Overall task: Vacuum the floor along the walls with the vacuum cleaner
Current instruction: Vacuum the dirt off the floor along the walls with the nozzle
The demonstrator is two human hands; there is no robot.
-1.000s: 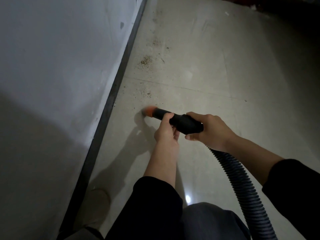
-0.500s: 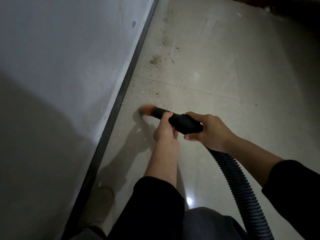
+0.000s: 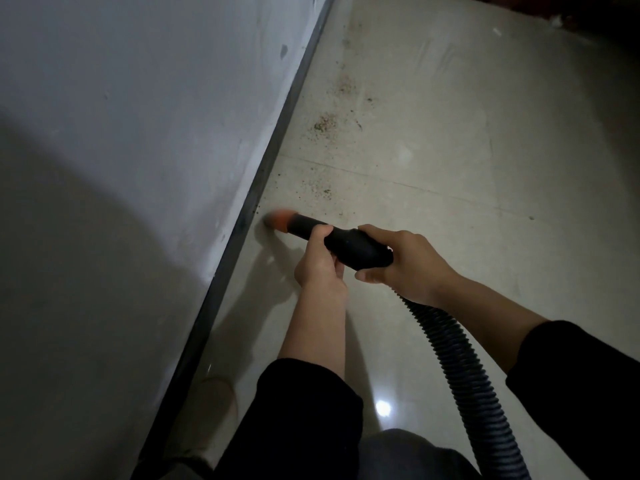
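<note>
The vacuum nozzle (image 3: pixel 346 242) lies low over the tiled floor (image 3: pixel 467 161). Its orange tip (image 3: pixel 280 219) is blurred and sits just beside the dark skirting strip (image 3: pixel 277 147) at the foot of the wall (image 3: pixel 138 133).

The left hand (image 3: pixel 320 263) is curled round the narrow black tube just behind the tip. The right hand (image 3: pixel 408 263) grips the thicker cuff where the ribbed hose (image 3: pixel 460 362) joins.

The nozzle looks like rigid plastic, light enough to steer with the wrists, and its smooth surface probably wants a full wrap of the fingers rather than a pinch. The hose is flexible and likely springy, so it will tug and twist at the rear. The cuff is therefore the sensible place to take its drag, and the forward grip is the one that aims the tip. The tip may be a soft brush, though the blur makes that uncertain.

Grit (image 3: pixel 325 123) is scattered on the floor further along the wall, well ahead of the tip, so much of this edge appears uncleaned. A shoe (image 3: pixel 211 410) stands close to the skirting strip behind the hands.
</note>
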